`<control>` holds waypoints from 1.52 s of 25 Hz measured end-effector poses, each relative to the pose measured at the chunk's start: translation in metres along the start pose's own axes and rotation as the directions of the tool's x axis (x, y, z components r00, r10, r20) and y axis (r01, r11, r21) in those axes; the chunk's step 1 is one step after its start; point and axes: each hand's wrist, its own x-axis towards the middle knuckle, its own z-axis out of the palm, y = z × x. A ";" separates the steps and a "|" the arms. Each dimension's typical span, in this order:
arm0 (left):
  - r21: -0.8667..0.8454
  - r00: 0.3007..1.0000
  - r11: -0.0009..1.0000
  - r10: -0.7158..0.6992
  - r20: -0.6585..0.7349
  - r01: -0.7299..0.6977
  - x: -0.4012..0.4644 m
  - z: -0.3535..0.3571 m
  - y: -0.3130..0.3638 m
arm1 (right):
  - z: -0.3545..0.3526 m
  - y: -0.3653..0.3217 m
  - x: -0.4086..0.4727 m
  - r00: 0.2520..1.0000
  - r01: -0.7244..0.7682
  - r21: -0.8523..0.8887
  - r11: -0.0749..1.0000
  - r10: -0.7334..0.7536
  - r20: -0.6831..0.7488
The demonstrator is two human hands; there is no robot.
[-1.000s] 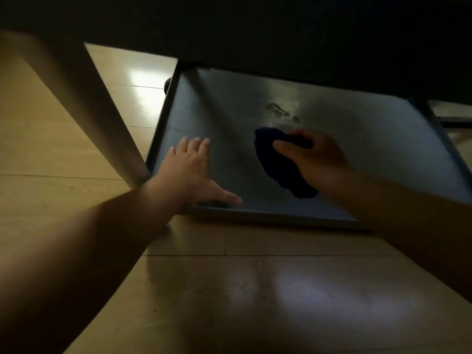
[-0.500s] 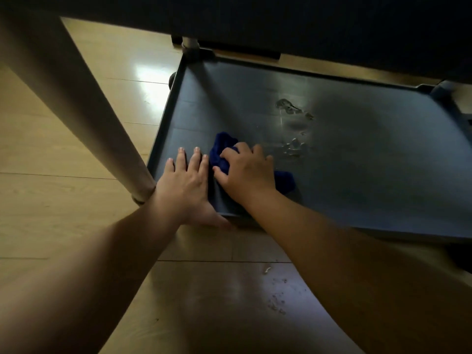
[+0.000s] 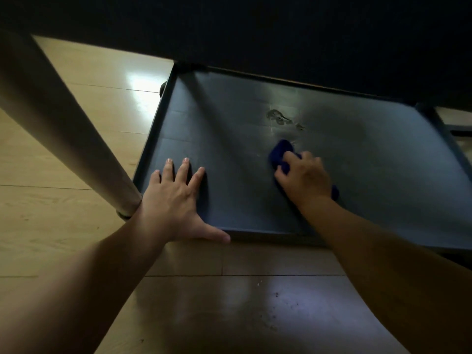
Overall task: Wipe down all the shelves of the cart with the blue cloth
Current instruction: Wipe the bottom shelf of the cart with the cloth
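The cart's dark bottom shelf lies low over the floor, under the black underside of the shelf above. My right hand presses the blue cloth flat on the middle of this shelf; part of the cloth pokes out beyond my fingers and a bit shows behind my wrist. Just past the cloth sit wet smears on the shelf. My left hand rests palm down, fingers spread, on the shelf's near-left corner, thumb over the front rim.
A pale cart post slants down at the left and ends beside my left wrist. Light wooden floor surrounds the cart, with small crumbs on the boards in front. The shelf's raised rim borders its left side.
My right hand has slid the cloth from the shelf's near-left, beside my left hand, rightward and away toward the middle. The left hand has kept its place on the corner.
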 end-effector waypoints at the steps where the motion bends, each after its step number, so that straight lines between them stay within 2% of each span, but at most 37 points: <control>1: 0.003 1.000 1.000 -0.002 0.001 0.002 0.000 0.000 0.000 | -0.003 0.030 -0.003 0.995 -0.098 -0.012 0.995 0.098 -0.006; 3: 0.008 1.000 1.000 -0.009 -0.004 0.009 -0.001 0.001 0.001 | -0.013 0.093 -0.018 0.957 -0.290 -0.041 0.956 0.290 -0.005; 4: 0.009 1.000 1.000 -0.011 -0.008 0.011 -0.001 0.001 0.002 | -0.018 0.119 -0.029 0.930 -0.366 -0.110 0.924 0.369 0.004; 6: 0.006 1.000 1.000 -0.010 -0.016 0.011 0.001 0.001 0.002 | -0.026 0.151 -0.041 0.885 -0.439 -0.305 0.845 0.465 0.014; 7: 0.002 1.000 1.000 -0.010 -0.016 0.010 0.001 0.000 0.002 | -0.028 0.157 -0.041 0.876 -0.446 -0.327 0.833 0.481 0.028; 10: -0.080 0.999 0.996 -0.031 -0.030 0.029 0.004 -0.003 0.003 | -0.034 0.155 -0.027 0.887 -0.455 -0.064 0.888 0.458 0.056; 13: -0.153 0.991 0.984 -0.107 -0.080 0.094 0.020 -0.010 0.009 | -0.047 0.129 -0.008 0.899 -0.403 0.173 0.899 0.424 -0.109; 17: -0.174 0.986 0.971 -0.168 -0.001 0.165 0.048 -0.016 0.013 | -0.056 0.032 0.037 0.922 -0.189 0.416 0.890 0.306 -0.238; 20: -0.206 0.981 0.959 -0.194 0.014 0.192 0.049 -0.009 0.009 | -0.043 -0.057 0.059 0.950 0.011 0.465 0.885 0.136 -0.281; 22: -0.209 0.980 0.959 -0.197 -0.003 0.192 0.047 -0.005 0.009 | -0.025 -0.107 0.060 0.981 0.107 0.392 0.914 -0.034 -0.189; 23: -0.205 0.979 0.959 -0.203 -0.014 0.196 0.046 -0.003 0.008 | -0.014 -0.127 0.059 0.989 0.135 0.323 0.937 -0.109 -0.095; 25: -0.193 0.978 0.961 -0.208 -0.029 0.199 0.049 -0.001 0.008 | 0.007 -0.147 0.057 0.982 0.150 0.193 0.970 -0.169 0.085; 26: -0.189 0.977 0.962 -0.209 -0.035 0.199 0.050 0.000 0.008 | 0.016 -0.150 0.057 0.979 0.152 0.152 0.977 -0.170 0.113; 32: -0.198 0.976 0.960 -0.213 -0.054 0.199 0.048 0.003 0.008 | 0.028 -0.121 0.069 0.964 0.267 0.110 0.957 -0.266 -0.025; 35: -0.229 0.977 0.955 -0.206 -0.057 0.188 0.048 0.001 0.006 | 0.025 -0.073 0.080 0.992 0.129 0.098 0.987 -0.129 -0.006; 38: -0.222 0.978 0.957 -0.204 -0.052 0.188 0.049 0.001 0.005 | 0.013 0.033 0.083 0.984 -0.175 0.070 0.982 0.175 0.005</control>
